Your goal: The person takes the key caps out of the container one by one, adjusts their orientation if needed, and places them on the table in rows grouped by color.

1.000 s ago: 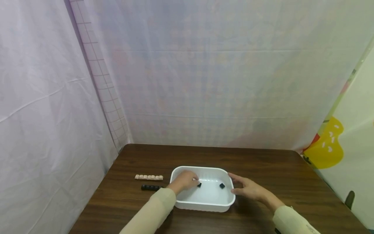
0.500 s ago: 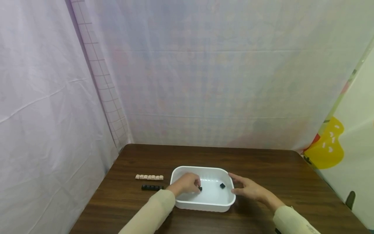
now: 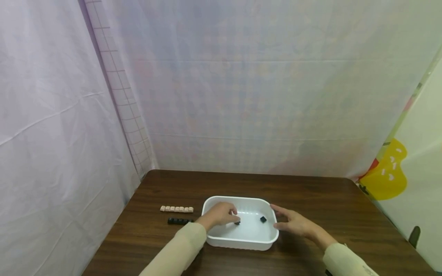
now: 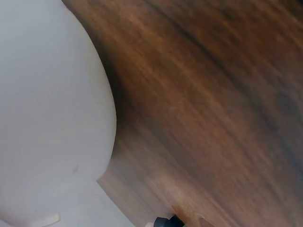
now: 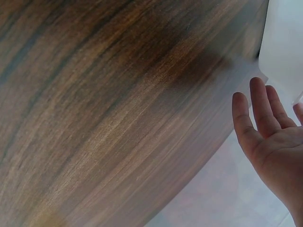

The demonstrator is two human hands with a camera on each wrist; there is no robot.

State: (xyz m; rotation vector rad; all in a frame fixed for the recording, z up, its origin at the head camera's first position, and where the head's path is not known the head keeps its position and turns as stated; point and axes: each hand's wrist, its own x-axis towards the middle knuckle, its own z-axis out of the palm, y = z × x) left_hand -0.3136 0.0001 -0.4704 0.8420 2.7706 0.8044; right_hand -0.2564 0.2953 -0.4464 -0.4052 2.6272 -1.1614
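Note:
My left hand point(image 3: 221, 214) reaches over the left rim into a white plastic tray point(image 3: 241, 242). Its thumb appears to touch a small black keycap point(image 3: 237, 222) on the tray floor, with a gap between thumb and forefinger. Further right in the tray lies another black keycap point(image 3: 263, 219). My right hand point(image 3: 293, 223) rests its fingertips at the tray's right rim, fingers extended. The right wrist view shows that hand point(image 5: 277, 137) with fingers spread beside the tray wall point(image 5: 284, 47). In the left wrist view the hand cannot be made out; the tray's side point(image 4: 57, 94) fills the left.
A row of cream keycaps point(image 3: 177, 209) lies on the brown table point(image 3: 304, 191) left of the tray. Nearer me is a row of black keycaps point(image 3: 179, 221), partly behind my left arm. Pale curtains hang behind and at the sides.
The black keycap at my left hand has shifted slightly toward me and right, and my fingers over it have moved apart. My right hand stays at the tray rim.

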